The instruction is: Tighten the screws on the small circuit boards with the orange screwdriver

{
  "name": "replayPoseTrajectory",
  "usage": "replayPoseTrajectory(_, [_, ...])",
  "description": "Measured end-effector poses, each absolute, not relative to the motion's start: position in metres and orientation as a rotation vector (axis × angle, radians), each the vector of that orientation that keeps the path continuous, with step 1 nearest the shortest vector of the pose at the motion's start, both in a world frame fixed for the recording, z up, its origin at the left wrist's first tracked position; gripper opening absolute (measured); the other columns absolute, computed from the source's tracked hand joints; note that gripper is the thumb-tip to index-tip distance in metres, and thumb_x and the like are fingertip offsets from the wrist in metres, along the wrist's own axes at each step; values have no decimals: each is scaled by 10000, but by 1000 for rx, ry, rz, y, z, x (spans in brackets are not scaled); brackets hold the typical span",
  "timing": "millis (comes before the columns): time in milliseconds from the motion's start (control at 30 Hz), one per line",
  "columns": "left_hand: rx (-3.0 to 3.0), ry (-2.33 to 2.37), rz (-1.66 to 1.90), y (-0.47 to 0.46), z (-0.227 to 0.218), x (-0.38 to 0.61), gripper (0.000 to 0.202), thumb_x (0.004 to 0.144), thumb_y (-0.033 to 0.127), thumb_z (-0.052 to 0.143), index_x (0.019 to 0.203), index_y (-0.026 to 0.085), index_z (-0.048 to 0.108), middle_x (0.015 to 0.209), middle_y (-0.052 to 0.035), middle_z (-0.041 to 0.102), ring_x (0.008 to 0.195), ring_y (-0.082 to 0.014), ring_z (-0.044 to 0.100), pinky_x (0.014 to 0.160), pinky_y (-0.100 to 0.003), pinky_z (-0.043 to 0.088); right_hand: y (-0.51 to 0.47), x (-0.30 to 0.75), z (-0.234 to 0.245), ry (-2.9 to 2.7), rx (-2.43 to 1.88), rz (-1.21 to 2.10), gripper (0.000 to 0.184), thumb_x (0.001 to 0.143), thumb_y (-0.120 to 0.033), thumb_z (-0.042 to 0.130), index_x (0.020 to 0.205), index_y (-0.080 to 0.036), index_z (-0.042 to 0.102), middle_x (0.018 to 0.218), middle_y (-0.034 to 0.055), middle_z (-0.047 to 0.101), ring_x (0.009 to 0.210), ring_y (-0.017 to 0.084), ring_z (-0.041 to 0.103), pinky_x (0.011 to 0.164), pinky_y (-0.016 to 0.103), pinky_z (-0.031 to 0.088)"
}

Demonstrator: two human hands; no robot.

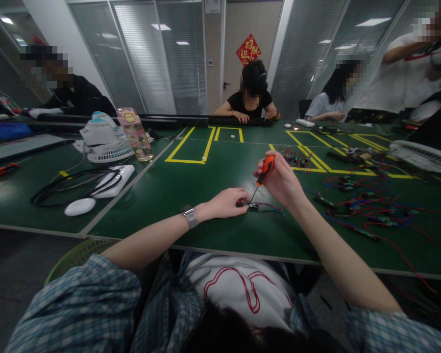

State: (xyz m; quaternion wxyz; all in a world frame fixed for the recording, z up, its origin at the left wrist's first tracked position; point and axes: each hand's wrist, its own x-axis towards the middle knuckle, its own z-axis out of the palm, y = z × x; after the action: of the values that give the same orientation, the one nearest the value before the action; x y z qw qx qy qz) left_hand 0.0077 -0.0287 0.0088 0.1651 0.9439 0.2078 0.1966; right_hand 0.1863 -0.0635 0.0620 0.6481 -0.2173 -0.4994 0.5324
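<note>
My right hand [281, 180] is closed round an orange-and-black screwdriver [265, 169], held tilted with its tip down on a small dark part [247, 205]. That part has red and blue wires [270, 208] trailing to the right on the green table [191, 181]. My left hand [228, 202] is closed on the part and pins it to the table. A watch [189, 216] sits on my left wrist.
A tangle of red and blue wired parts [363, 208] covers the table to the right. To the left lie a white fan [105, 139], a bottle [135, 133], black cables [77, 184] and a white mouse [80, 206]. Other people sit at the far side.
</note>
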Motion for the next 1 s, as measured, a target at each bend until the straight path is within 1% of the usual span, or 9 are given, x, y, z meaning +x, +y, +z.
replayPoseTrajectory(133, [2697,601,562,-29,9,7,112,866,242,594,912,152,642,859,-22,598,752,-134,552,678,-229,414,-64,185,63,-1140,-480,1231,213,833,-469,685,933,-293,620,766,-55,639,659,99,593,714,259,543])
replayPoseTrajectory(300, [2685,588,573,-29,7,7,113,863,241,591,912,152,640,865,-22,602,754,-134,555,679,-228,419,-61,187,61,-1079,-524,1178,218,819,-454,697,952,-294,633,791,-53,655,669,92,613,721,247,544])
replayPoseTrajectory(400, [2676,599,575,-29,7,7,119,863,243,590,923,154,641,865,-24,603,752,-134,558,679,-228,422,-58,190,59,-1037,-543,1160,219,800,-430,724,956,-293,651,811,-50,680,692,89,637,728,241,547])
replayPoseTrajectory(567, [2681,606,547,-29,8,7,126,866,246,590,934,157,647,895,-32,617,785,-142,572,707,-233,432,-58,189,58,-1023,-566,1111,189,774,-375,753,919,-302,657,813,-50,686,736,102,648,766,266,556])
replayPoseTrajectory(700, [2684,613,560,-29,7,8,122,864,244,590,929,158,648,876,-27,612,760,-137,564,690,-230,425,-62,186,62,-1026,-548,1149,232,716,-346,803,877,-310,641,805,-70,660,721,92,624,794,275,558])
replayPoseTrajectory(833, [2682,591,569,-29,7,7,116,864,236,589,926,156,647,880,-29,614,776,-139,567,704,-232,425,-63,186,64,-1027,-543,1161,279,658,-323,848,827,-315,626,765,-84,595,703,77,586,803,245,555])
replayPoseTrajectory(933, [2683,594,556,-29,8,7,110,862,232,588,914,154,646,882,-32,614,780,-140,568,705,-234,425,-62,187,63,-1036,-560,1125,263,678,-332,834,825,-316,616,752,-78,575,699,84,571,804,249,554])
replayPoseTrajectory(1000, [2680,603,547,-29,8,7,114,862,237,593,920,154,646,885,-32,614,777,-140,568,702,-234,426,-61,188,62,-1037,-561,1111,227,721,-376,797,837,-310,614,756,-71,583,695,89,571,800,255,552])
